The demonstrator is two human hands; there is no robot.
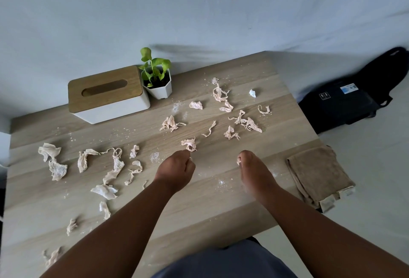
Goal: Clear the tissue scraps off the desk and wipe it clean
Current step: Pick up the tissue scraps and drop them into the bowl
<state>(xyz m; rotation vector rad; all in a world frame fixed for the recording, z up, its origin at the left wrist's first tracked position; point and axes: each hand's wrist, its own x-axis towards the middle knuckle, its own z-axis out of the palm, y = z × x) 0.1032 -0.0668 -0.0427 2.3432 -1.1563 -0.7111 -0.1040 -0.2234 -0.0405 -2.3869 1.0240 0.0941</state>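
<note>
A tissue scrap (pixel 188 144) is seen on the worktop (pixel 199 207) at frame centre, just above the curled left hand (pixel 177 168), nearer than the right hand (pixel 250 167), whose grip pinches a small fragment (pixel 238 162).

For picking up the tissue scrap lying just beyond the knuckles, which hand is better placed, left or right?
Left, probably. The left hand sits almost against that tissue scrap, its fingers curled toward it. The right hand is farther to the side and already pinches a small bit of tissue.
</note>
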